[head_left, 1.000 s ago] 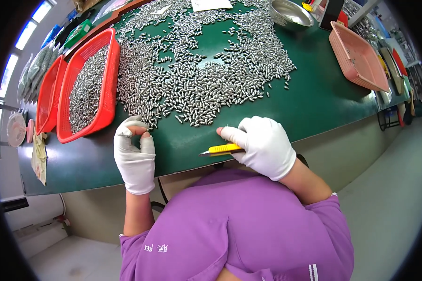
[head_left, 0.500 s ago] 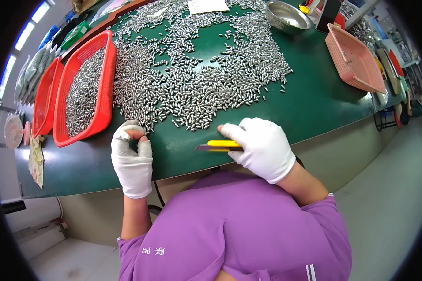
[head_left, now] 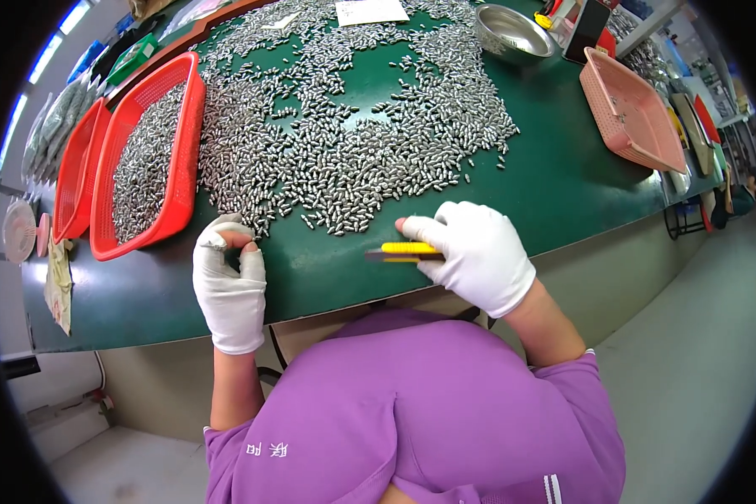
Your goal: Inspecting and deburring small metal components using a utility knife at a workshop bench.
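Note:
My right hand [head_left: 484, 259], in a white glove with a bare fingertip, grips a yellow utility knife [head_left: 410, 249]. The knife's blade end points left, above the green table. My left hand [head_left: 230, 290], gloved too with bare fingertips, is closed in a pinch near the table's front edge. What lies between its thumb and finger is too small to make out. Just beyond both hands spreads a wide layer of small silvery metal pieces [head_left: 344, 181], pointed at the ends. The left hand is nearest to the loose pieces at the layer's front left edge.
A red plastic basket [head_left: 189, 160] full of the same pieces stands at left, with another red basket [head_left: 77, 181] beside it. At the back right are a metal bowl [head_left: 517, 35] and a pink basket [head_left: 628, 118]. A white paper [head_left: 371, 11] lies at the back.
My right hand has shifted slightly right with the knife, away from my left hand. The left hand keeps its pinch. The whole view has shifted a little.

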Available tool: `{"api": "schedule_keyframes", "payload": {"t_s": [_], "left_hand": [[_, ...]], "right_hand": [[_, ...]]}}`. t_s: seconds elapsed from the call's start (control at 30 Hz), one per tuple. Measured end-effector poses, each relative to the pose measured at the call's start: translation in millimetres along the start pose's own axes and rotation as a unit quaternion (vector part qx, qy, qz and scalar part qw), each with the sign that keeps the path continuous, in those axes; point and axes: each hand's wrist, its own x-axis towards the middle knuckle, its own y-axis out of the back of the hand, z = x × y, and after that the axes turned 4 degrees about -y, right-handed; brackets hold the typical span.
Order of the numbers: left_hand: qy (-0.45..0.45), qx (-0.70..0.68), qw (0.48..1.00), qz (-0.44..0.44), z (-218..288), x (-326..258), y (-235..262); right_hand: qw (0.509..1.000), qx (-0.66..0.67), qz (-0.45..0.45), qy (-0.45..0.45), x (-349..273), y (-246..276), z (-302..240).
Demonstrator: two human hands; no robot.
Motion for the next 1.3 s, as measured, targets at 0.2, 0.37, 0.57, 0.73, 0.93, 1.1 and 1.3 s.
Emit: {"api": "schedule_keyframes", "payload": {"t_s": [0.2, 0.37, 0.57, 0.73, 0.93, 1.1, 1.3], "left_hand": [[-0.001, 0.000, 1.000, -0.002, 1.5, 0.3, -0.1], [0.000, 0.000, 1.000, -0.008, 3.9, 1.6, -1.4], [0.005, 0.004, 1.000, 0.002, 3.2, 0.0, 1.1], [0.007, -0.007, 1.000, 0.001, 1.2, -0.4, -0.9], [-0.007, -0.004, 1.000, 0.004, 0.6, 0.5, -2.4], [-0.016, 0.002, 1.000, -0.002, -1.6, 0.1, -3.0], [-0.026, 0.008, 1.000, -0.011, 5.1, 0.3, -8.1]], "right_hand": [[0.999, 0.006, -0.047, 0.021, 3.5, -0.8, -14.7], [0.998, -0.013, -0.063, 0.018, 5.9, 3.3, -18.2], [0.985, -0.004, 0.165, -0.040, -2.9, 16.3, 12.2], [0.884, -0.043, 0.312, -0.346, -35.3, 38.2, 78.5], [0.852, -0.112, 0.268, -0.436, -53.2, 42.2, 111.7], [0.857, 0.035, 0.313, -0.408, -49.3, 26.4, 107.1], [0.867, 0.487, 0.104, -0.026, -24.6, 1.6, 15.9]]}}
